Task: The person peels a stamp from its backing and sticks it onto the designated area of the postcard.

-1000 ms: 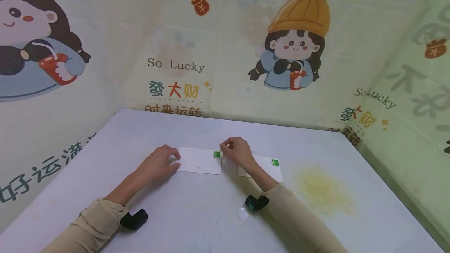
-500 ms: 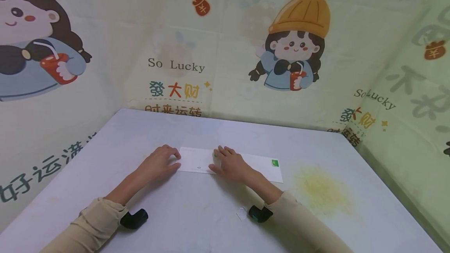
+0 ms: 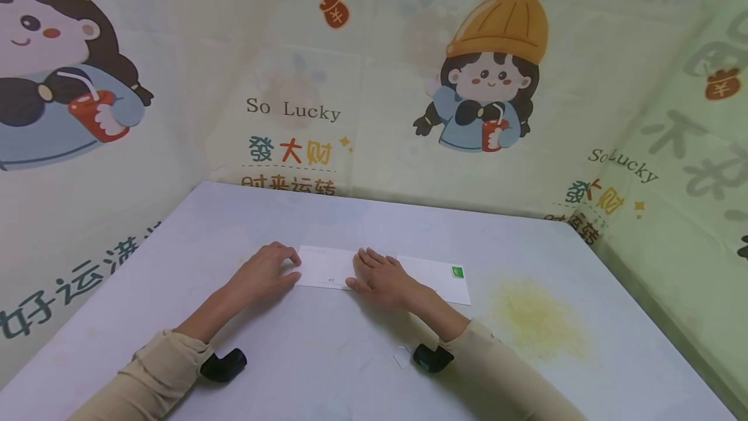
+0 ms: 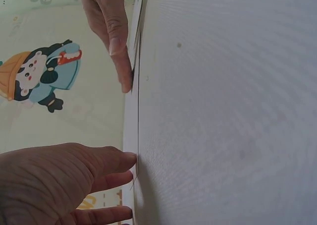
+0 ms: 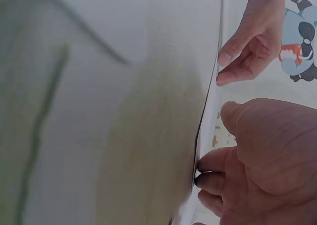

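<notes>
Two flat white envelopes lie side by side on the white table in the head view. The left envelope has a small dark mark near its lower edge. My left hand rests at its left edge, thumb and fingertips touching the paper with a gap between them. Over its right end lies my right hand, fingers extended and pressing down; that corner is hidden. The right envelope, partly behind my right hand, shows a green stamp at its upper right. Both wrist views show the fingertips low against the paper.
A small clear plastic piece lies near my right wrist camera. A yellow stain marks the table at the right. A printed cloth backdrop stands behind and along both sides.
My right hand has gone from fingertips bunched at the left envelope's right edge to lying flat over that end, covering its green stamp. My left hand has stayed in place.
</notes>
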`<state>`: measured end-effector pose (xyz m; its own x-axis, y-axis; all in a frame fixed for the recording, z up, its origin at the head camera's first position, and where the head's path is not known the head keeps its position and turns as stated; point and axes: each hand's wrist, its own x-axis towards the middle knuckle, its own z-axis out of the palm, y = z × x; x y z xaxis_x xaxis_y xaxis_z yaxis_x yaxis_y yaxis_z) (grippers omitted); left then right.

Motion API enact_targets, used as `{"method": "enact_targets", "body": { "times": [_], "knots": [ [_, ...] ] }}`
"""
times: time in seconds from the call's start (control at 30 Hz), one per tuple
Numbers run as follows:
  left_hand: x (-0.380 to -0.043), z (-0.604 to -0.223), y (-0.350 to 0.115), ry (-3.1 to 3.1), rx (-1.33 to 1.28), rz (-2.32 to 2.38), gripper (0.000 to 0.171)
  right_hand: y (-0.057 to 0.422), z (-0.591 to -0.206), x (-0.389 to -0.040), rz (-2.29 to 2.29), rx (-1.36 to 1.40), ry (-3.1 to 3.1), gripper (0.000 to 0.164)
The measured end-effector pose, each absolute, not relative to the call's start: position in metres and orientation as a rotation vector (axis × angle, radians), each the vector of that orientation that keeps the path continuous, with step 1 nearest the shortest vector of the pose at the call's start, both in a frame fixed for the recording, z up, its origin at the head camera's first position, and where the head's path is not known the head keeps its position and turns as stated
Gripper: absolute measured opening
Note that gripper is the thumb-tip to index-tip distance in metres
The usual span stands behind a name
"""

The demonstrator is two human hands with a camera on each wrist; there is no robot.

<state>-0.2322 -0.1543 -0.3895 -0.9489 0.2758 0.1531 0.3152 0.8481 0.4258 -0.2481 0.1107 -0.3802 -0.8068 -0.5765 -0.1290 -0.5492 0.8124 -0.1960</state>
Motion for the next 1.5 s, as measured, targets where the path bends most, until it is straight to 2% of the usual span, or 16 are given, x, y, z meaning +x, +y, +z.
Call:
{"method": "enact_targets", "body": {
  "times": [0.63, 1.5],
  "knots": [
    [-0.234, -0.392, -0.153, -2.946, -0.455, -0.71, 0.016, 0.119, -0.38, -0.25, -0.135, -0.896, 2.851, 0.056],
    [-0.234, -0.39, -0.156, -2.94, -0.483, -0.678, 0.015, 0.122, -0.376, -0.253, -0.151, -0.935, 2.78, 0.067]
  ]
}}
